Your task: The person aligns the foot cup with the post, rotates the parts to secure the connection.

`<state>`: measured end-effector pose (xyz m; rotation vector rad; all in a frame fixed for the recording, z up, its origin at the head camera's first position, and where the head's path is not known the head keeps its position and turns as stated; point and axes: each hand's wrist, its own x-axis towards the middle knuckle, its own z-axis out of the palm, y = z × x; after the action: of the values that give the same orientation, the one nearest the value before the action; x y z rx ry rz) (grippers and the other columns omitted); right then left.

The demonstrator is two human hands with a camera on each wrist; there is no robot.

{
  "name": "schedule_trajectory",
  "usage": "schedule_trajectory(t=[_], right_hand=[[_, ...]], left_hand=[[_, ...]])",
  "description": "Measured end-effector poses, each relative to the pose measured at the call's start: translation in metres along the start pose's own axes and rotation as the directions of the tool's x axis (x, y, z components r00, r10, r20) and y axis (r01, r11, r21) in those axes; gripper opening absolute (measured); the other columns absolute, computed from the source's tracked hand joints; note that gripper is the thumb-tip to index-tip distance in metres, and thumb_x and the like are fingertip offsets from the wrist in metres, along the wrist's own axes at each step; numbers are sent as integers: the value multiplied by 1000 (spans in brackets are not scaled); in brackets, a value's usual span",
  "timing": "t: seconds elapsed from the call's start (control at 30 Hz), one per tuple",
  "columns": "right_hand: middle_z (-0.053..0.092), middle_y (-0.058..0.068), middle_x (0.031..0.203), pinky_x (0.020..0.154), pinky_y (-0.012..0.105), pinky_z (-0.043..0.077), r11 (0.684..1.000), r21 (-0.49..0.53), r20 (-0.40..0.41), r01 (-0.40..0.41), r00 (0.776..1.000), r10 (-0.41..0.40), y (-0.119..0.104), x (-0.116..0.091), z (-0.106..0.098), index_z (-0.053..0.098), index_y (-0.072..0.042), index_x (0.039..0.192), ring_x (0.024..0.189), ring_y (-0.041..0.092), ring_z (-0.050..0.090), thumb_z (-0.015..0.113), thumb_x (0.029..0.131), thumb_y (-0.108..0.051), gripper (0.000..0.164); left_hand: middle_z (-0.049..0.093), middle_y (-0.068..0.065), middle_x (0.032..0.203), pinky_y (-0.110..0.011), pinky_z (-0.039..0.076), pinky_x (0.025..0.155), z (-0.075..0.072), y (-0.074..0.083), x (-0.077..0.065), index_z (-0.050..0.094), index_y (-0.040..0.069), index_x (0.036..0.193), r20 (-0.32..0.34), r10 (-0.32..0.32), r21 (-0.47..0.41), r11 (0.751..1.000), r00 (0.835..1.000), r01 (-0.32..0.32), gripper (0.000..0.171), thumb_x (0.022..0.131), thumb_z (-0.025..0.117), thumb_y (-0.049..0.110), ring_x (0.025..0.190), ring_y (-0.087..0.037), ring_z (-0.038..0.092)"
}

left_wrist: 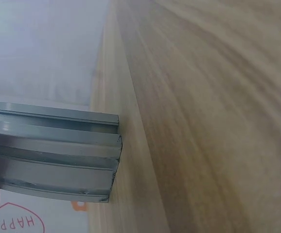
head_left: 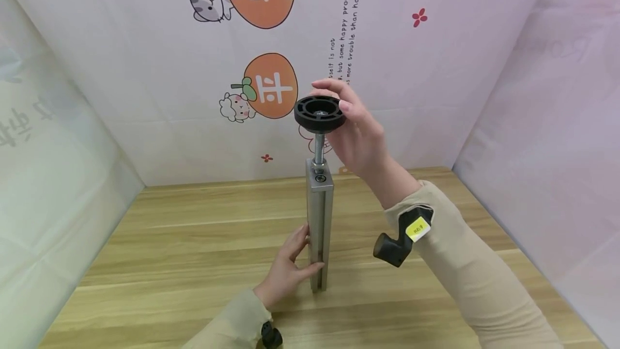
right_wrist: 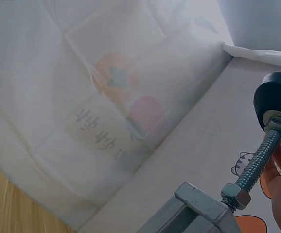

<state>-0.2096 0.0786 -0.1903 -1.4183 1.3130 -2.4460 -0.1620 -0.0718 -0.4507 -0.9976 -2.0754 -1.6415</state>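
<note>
An aluminium profile (head_left: 320, 225) stands upright on the wooden table, with slots running down its sides. From its top end rises the threaded stud (head_left: 319, 148) of a leveling foot, whose round black base (head_left: 310, 121) faces up. My right hand (head_left: 360, 139) holds that base at its right rim, thumb on the edge. Low on the profile, my left hand (head_left: 283, 276) grips it between thumb and fingers. The right wrist view shows a hex nut (right_wrist: 236, 196) on the stud, close to the profile's end. In the left wrist view the profile's lower end (left_wrist: 82, 177) meets the table.
Wood-grain tabletop (head_left: 194, 241) surrounds the profile. A printed white cloth (head_left: 387, 69) forms the back wall, with more cloth at the left (head_left: 58, 139) and right (head_left: 557, 139). A black wrist camera (head_left: 392, 246) is strapped to the right sleeve.
</note>
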Motion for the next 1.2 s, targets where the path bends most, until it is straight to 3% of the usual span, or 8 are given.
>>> schedule_trajectory(t=[0.23, 0.43, 0.57, 0.67, 0.9, 1.07, 1.2], right_hand=[[53, 9, 111, 94, 30, 44, 966, 200, 166, -163, 978, 130, 2, 5, -5, 53, -14, 115, 104, 22, 52, 58, 83, -32, 37], [51, 9, 117, 85, 26, 42, 924, 338, 249, -180, 964, 97, 4, 10, -7, 53, -15, 117, 109, 24, 49, 56, 81, -26, 37], [50, 11, 118, 95, 28, 42, 885, 428, 279, -182, 958, 62, 5, 12, -6, 54, -14, 117, 112, 24, 47, 54, 80, -19, 37], [50, 11, 117, 96, 28, 42, 868, 460, 278, -188, 959, 60, 5, 13, -5, 55, -13, 114, 111, 23, 47, 54, 78, -16, 37], [51, 7, 111, 91, 30, 44, 894, 414, 259, -170, 964, 63, 6, 12, -4, 56, -13, 110, 107, 18, 46, 56, 75, -15, 35], [51, 5, 108, 90, 30, 44, 911, 384, 238, -147, 970, 56, 7, 11, -2, 56, -13, 108, 106, 17, 46, 57, 75, -17, 33], [51, 4, 107, 87, 30, 45, 943, 315, 222, -105, 974, 34, 7, 10, -3, 54, -14, 106, 107, 18, 46, 58, 78, -20, 30]], left_hand=[[33, -25, 145, -18, 37, 106, -1, 3, 0, 23, 19, 151, 3, -60, -11, 998, 998, 60, 89, 80, 71, -5, 130, 3, 32], [34, -27, 144, -21, 38, 106, -2, 5, 0, 23, 20, 151, 2, -73, -6, 997, 997, 73, 90, 79, 71, -5, 130, 3, 32], [35, -26, 144, -22, 38, 106, -2, 6, 0, 23, 22, 151, 3, -79, 2, 997, 997, 79, 91, 79, 72, -4, 129, 3, 33], [35, -25, 144, -23, 39, 105, -2, 5, 0, 22, 22, 151, 2, -66, 11, 998, 998, 66, 91, 79, 72, -4, 128, 2, 34], [36, -3, 145, -26, 40, 106, -1, 2, -1, 19, 23, 152, 2, -20, 19, 1000, 1000, 20, 92, 80, 71, -4, 123, -2, 41], [36, -2, 144, -39, 43, 105, -1, 2, -1, 19, 25, 152, 3, -23, 19, 1000, 1000, 23, 93, 81, 71, -3, 119, -6, 45], [34, 0, 146, -28, 40, 106, 0, 2, -1, 18, 25, 152, 7, -19, 8, 1000, 1000, 19, 93, 81, 70, -4, 120, -6, 44]])
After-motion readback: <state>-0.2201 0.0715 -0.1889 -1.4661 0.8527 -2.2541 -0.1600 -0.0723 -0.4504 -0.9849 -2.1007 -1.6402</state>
